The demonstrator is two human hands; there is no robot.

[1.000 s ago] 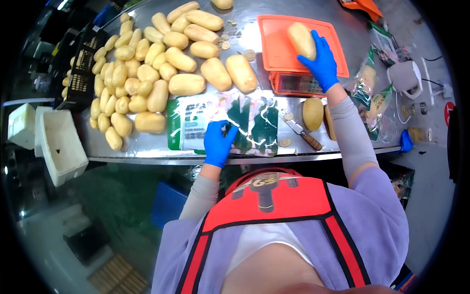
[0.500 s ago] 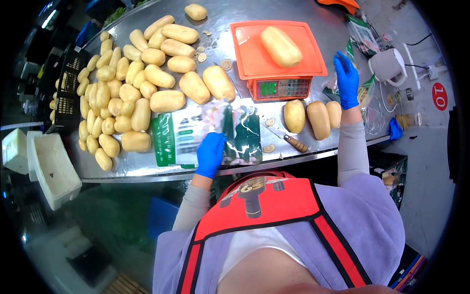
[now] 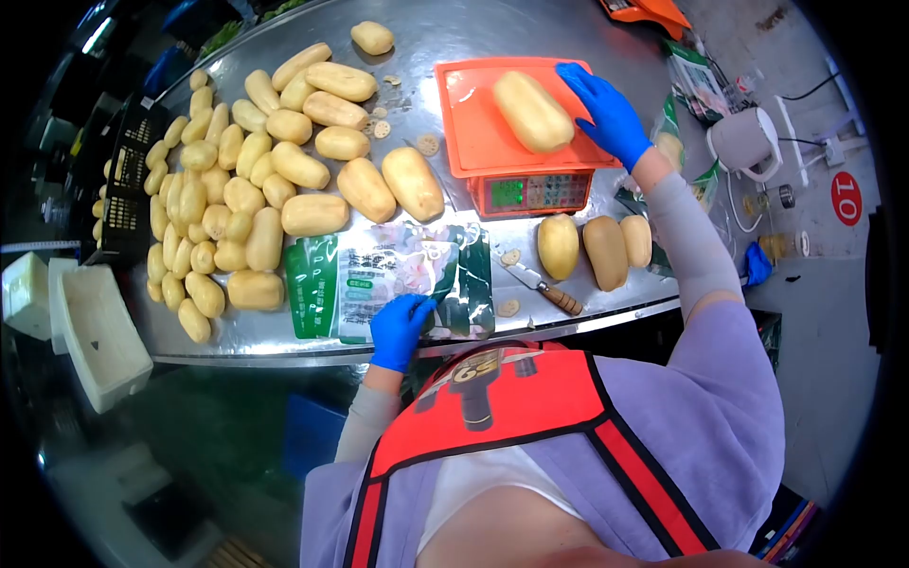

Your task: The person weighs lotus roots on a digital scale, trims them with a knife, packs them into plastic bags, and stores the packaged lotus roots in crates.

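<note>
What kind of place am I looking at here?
Probably a produce packing area, perhaps in a warehouse or market: pale root vegetables are heaped on a metal table, beside an orange weighing scale and flat printed plastic bags.

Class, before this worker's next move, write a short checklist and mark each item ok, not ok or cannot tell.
1. Lotus root lying on the scale tray: ok.
2. Right hand clear of the tray: not ok, it reaches over it.
3. Scale display lit: ok.
4. Weight readable: cannot tell, digits too small.
5. Left hand at the printed bag: ok.
6. Knife away from both hands: ok.
</note>
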